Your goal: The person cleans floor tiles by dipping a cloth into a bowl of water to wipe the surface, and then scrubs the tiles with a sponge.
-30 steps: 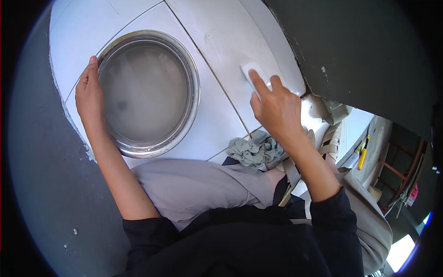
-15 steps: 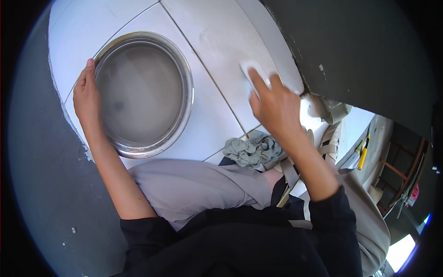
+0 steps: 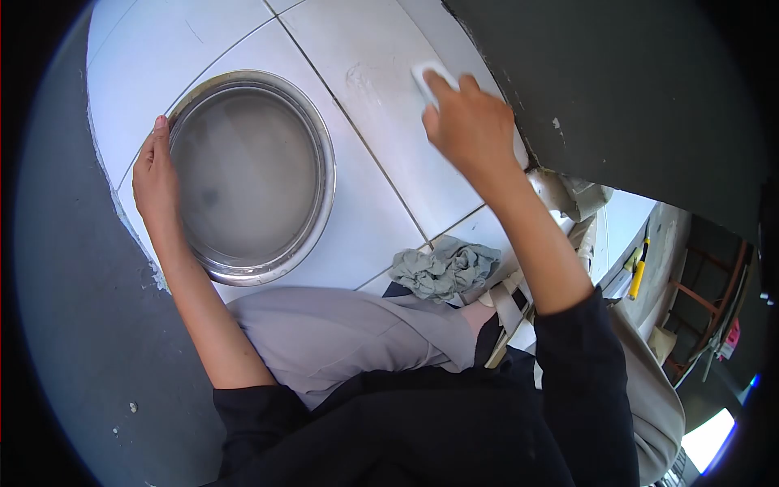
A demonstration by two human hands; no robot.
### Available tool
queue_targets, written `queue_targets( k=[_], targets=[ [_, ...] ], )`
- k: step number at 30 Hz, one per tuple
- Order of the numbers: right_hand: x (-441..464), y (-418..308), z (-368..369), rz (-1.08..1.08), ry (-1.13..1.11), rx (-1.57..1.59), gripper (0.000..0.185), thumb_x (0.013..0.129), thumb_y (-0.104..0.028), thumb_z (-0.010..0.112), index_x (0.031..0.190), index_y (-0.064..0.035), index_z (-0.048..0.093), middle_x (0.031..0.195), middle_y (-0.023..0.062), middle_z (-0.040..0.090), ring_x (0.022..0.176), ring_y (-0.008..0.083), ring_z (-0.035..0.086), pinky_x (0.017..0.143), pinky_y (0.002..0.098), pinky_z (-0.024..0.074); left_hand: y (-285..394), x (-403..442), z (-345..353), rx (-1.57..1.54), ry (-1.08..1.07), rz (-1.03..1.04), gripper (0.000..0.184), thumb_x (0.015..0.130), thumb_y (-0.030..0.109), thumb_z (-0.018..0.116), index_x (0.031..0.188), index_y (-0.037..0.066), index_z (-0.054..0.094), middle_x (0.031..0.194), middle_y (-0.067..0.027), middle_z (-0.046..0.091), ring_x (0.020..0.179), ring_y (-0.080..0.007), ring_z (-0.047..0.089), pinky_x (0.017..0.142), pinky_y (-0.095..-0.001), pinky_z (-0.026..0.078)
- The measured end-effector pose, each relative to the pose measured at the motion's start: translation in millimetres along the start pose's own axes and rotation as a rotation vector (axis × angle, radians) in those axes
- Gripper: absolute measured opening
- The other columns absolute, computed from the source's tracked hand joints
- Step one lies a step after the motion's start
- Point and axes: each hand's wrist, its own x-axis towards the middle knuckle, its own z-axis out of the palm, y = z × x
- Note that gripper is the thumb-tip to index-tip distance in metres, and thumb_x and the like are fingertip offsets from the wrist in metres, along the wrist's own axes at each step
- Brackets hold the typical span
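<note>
A round metal basin (image 3: pixel 323 174) holding cloudy greyish water stands on the white tiles. My left hand (image 3: pixel 157 180) is closed on its left rim, the thumb resting along the edge. Under the fingers of my right hand (image 3: pixel 473 126) is a white sponge-like block (image 3: pixel 423 75), pressed flat against the tile near the dark wall; its exact kind is partly hidden. Some wet smears (image 3: pixel 357 79) mark the tile left of this hand. A crumpled grey-green cloth (image 3: pixel 445 268) lies on the floor between the basin and my foot.
Dark grey walls (image 3: pixel 73 268) border the tiles at left and upper right. My crossed legs (image 3: pixel 349 329) and sandalled foot (image 3: pixel 503 312) are close in front. A yellow-handled tool (image 3: pixel 639 278) lies farther right, near a brownish metal frame (image 3: pixel 702 300).
My right hand has slid the white block forward and slightly left over the tile, away from my body. The left hand keeps its hold on the basin's rim.
</note>
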Motion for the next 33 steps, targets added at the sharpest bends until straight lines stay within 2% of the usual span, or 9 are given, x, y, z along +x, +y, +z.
queue_targets(
  k=[2, 7, 9, 13, 16, 20, 22, 28, 33],
  targets=[
    [17, 6, 7, -0.018, 0.029, -0.017, 0.038, 0.074, -0.014, 0.064, 0.112, -0.0116, 0.059, 0.080, 0.0130, 0.058, 0.056, 0.0250, 0.062, 0.044, 0.0363, 0.0482, 2, -2, 0, -0.006, 0.013, 0.007, 0.064, 0.089, 0.065, 0.045, 0.116, 0.012, 0.069, 0.120, -0.0110, 0.066, 0.118, -0.0262, 0.057, 0.101, -0.0333, 0.038],
    [-66, 20, -30, -0.007, -0.172, -0.038, 0.038, 0.076, -0.017, 0.065, 0.114, -0.0149, 0.060, 0.083, 0.0136, 0.058, 0.058, 0.0272, 0.064, 0.051, 0.0386, 0.0514, -1, 0, -2, 0.016, 0.021, 0.000, 0.065, 0.088, 0.066, 0.045, 0.117, 0.012, 0.069, 0.120, -0.0108, 0.066, 0.117, -0.0268, 0.057, 0.101, -0.0347, 0.038],
    [-72, 21, -27, -0.003, -0.171, -0.039, 0.043, 0.076, -0.018, 0.066, 0.118, -0.0159, 0.059, 0.083, 0.0133, 0.058, 0.058, 0.0272, 0.063, 0.051, 0.0382, 0.0517, 0, -1, -1, 0.031, 0.016, -0.016, 0.066, 0.088, 0.066, 0.045, 0.117, 0.012, 0.068, 0.120, -0.0106, 0.065, 0.118, -0.0271, 0.057, 0.102, -0.0352, 0.038],
    [-26, 25, -7, -0.021, -0.025, -0.095, 0.051, 0.075, -0.018, 0.067, 0.125, -0.0181, 0.057, 0.081, 0.0119, 0.057, 0.056, 0.0255, 0.062, 0.046, 0.0365, 0.0498, -2, 3, 1, 0.037, 0.023, 0.020, 0.064, 0.088, 0.066, 0.045, 0.116, 0.014, 0.069, 0.118, -0.0105, 0.066, 0.116, -0.0270, 0.057, 0.101, -0.0356, 0.038],
    [-19, 29, -3, -0.037, 0.033, -0.063, 0.051, 0.075, -0.019, 0.067, 0.125, -0.0183, 0.057, 0.080, 0.0120, 0.056, 0.055, 0.0255, 0.062, 0.046, 0.0369, 0.0500, -13, 9, 3, 0.016, 0.034, 0.047, 0.062, 0.088, 0.066, 0.045, 0.114, 0.016, 0.070, 0.113, -0.0108, 0.068, 0.113, -0.0263, 0.059, 0.099, -0.0356, 0.040],
    [-75, 33, -28, -0.014, -0.151, -0.063, 0.048, 0.076, -0.018, 0.065, 0.124, -0.0176, 0.057, 0.080, 0.0134, 0.057, 0.057, 0.0273, 0.063, 0.051, 0.0382, 0.0519, -8, 6, -1, 0.028, -0.002, 0.001, 0.063, 0.088, 0.066, 0.045, 0.113, 0.015, 0.070, 0.108, -0.0111, 0.069, 0.110, -0.0262, 0.060, 0.098, -0.0363, 0.040],
    [-84, 37, -31, 0.002, -0.184, -0.043, 0.048, 0.077, -0.018, 0.064, 0.125, -0.0175, 0.057, 0.081, 0.0141, 0.058, 0.058, 0.0284, 0.063, 0.054, 0.0392, 0.0527, -5, 1, -1, 0.049, 0.011, -0.019, 0.063, 0.088, 0.067, 0.044, 0.113, 0.015, 0.070, 0.109, -0.0112, 0.069, 0.110, -0.0267, 0.060, 0.098, -0.0370, 0.040],
    [-7, 34, -8, 0.014, -0.056, -0.089, 0.043, 0.078, -0.018, 0.064, 0.121, -0.0174, 0.061, 0.082, 0.0138, 0.058, 0.061, 0.0299, 0.064, 0.056, 0.0408, 0.0533, -8, 6, 2, 0.041, 0.025, 0.013, 0.066, 0.086, 0.069, 0.044, 0.114, 0.015, 0.070, 0.111, -0.0109, 0.068, 0.111, -0.0273, 0.059, 0.099, -0.0381, 0.040],
    [-64, 38, -27, 0.021, -0.181, -0.087, 0.045, 0.078, -0.020, 0.065, 0.123, -0.0196, 0.059, 0.082, 0.0134, 0.058, 0.062, 0.0304, 0.064, 0.057, 0.0408, 0.0537, -7, 4, 0, 0.038, 0.018, -0.011, 0.069, 0.085, 0.071, 0.044, 0.117, 0.015, 0.069, 0.117, -0.0108, 0.066, 0.117, -0.0286, 0.057, 0.101, -0.0394, 0.039]
  ],
)
